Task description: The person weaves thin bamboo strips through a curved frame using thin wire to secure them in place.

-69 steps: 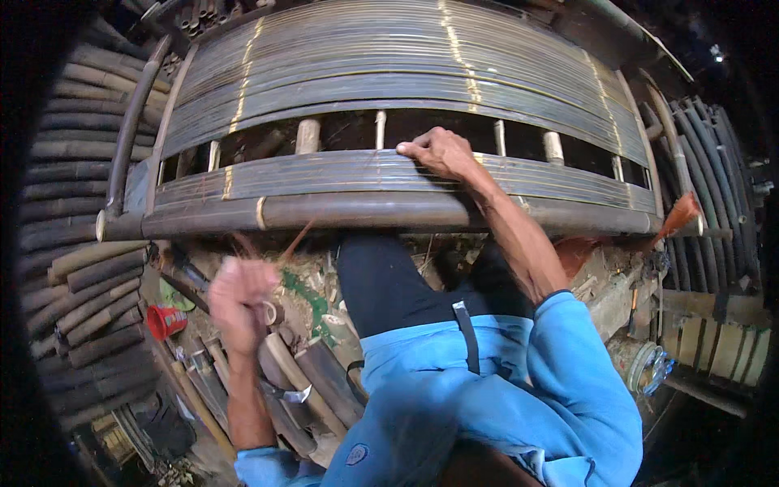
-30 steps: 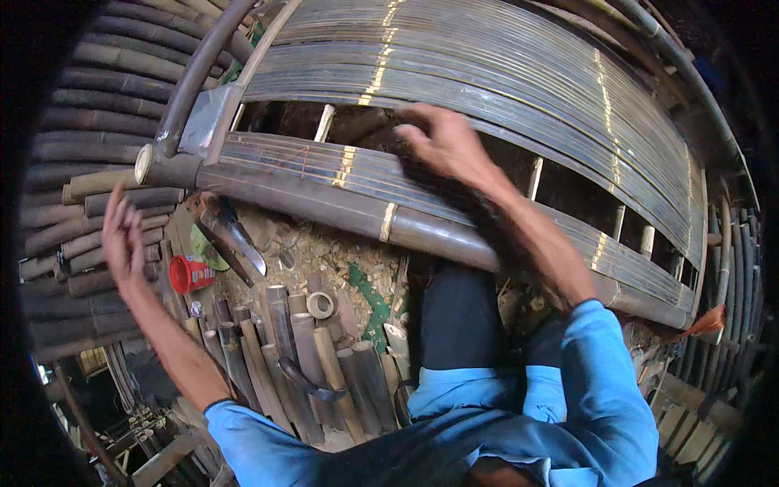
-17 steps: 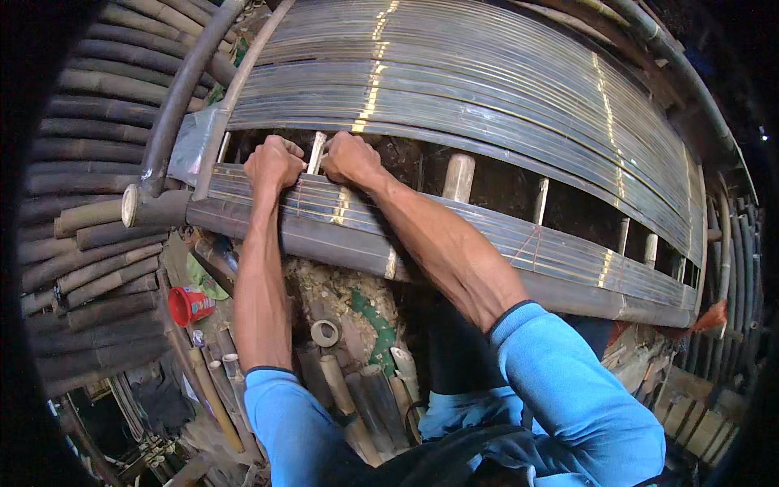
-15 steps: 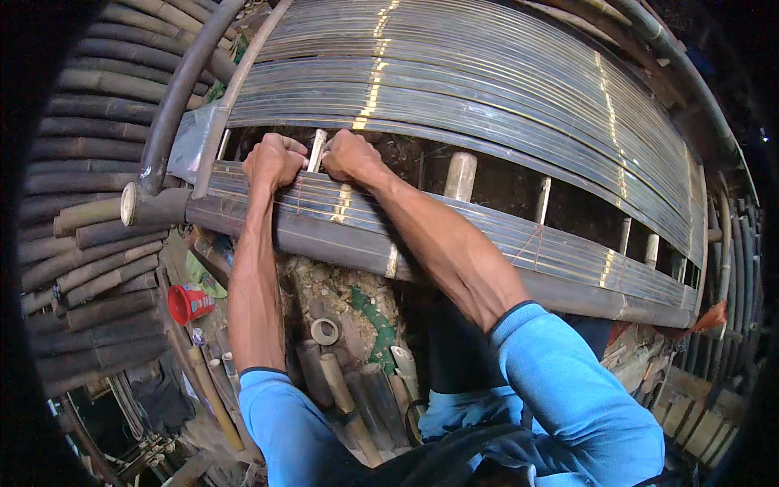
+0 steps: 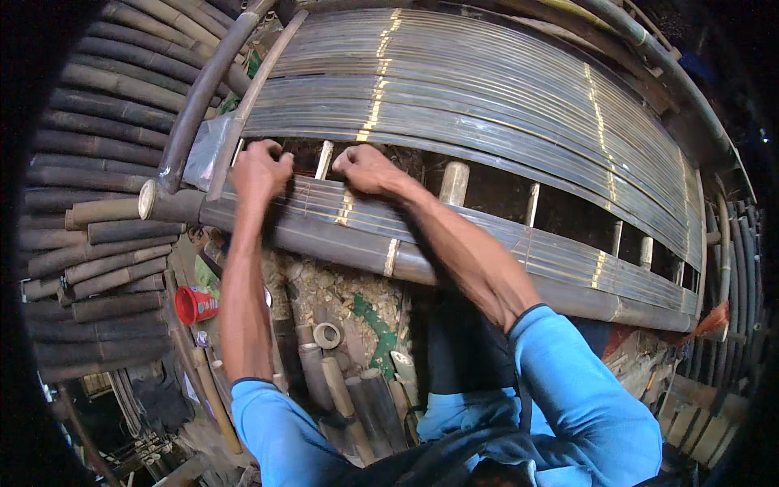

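Note:
My left hand (image 5: 261, 169) is closed above the front band of dark bamboo strips (image 5: 479, 230), close to the frame's left end. My right hand (image 5: 367, 168) is closed too, with fingers curled, over the far edge of the same band. Between the hands a pale wooden crosspiece (image 5: 324, 160) spans the gap behind the band. A thin reddish thread (image 5: 306, 197) wraps the strips just below the hands. Whatever the fingers pinch is too fine or hidden to make out. Under the band runs a thick dark bamboo pole (image 5: 341, 246).
Beyond the gap lies a wide panel of bamboo strips (image 5: 487, 97). Stacked bamboo poles (image 5: 105, 170) fill the left. A red cup (image 5: 197, 305) stands left of my left forearm. Cut bamboo pieces (image 5: 339, 390) and shavings lie below the bench.
My hands have moved apart, the left one leftward and the right one slightly right, both a little nearer to me. The whole view has shifted slightly.

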